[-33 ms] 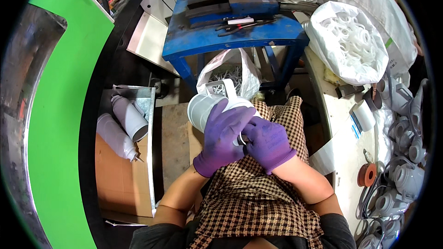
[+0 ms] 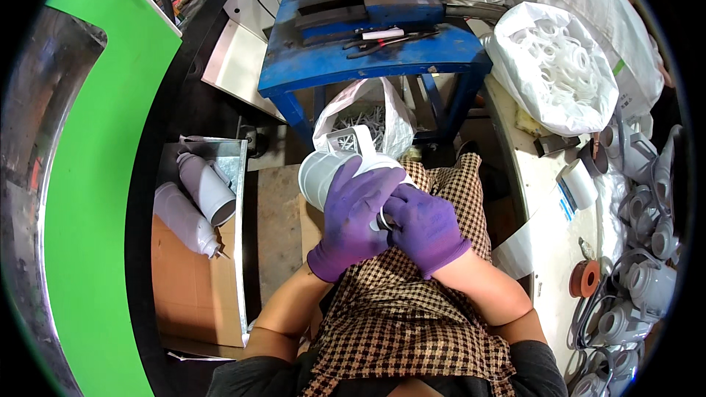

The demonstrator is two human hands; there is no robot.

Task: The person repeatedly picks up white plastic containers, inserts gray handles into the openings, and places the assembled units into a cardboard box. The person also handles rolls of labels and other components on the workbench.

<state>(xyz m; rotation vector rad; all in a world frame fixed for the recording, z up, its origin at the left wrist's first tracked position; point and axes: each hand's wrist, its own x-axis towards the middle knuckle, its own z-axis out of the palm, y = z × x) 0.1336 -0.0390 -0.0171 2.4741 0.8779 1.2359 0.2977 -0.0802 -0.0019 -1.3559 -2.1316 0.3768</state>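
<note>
Both my hands wear purple gloves and meet over my lap. My left hand (image 2: pixel 351 215) wraps around a white plastic jug body (image 2: pixel 323 173) with a handle, its open mouth facing left. My right hand (image 2: pixel 425 225) presses against the jug's near end, fingers pinched on a small part there that I cannot make out. A checked cloth (image 2: pixel 412 309) covers my lap beneath them.
A blue metal work stand (image 2: pixel 368 51) with tools on it stands ahead, a clear bag of white parts (image 2: pixel 364 121) under it. Two white jugs (image 2: pixel 195 202) lie in a cardboard tray on the left. A big bag of white rings (image 2: pixel 559 66), tape rolls and several grey kettles (image 2: pixel 640 279) crowd the right.
</note>
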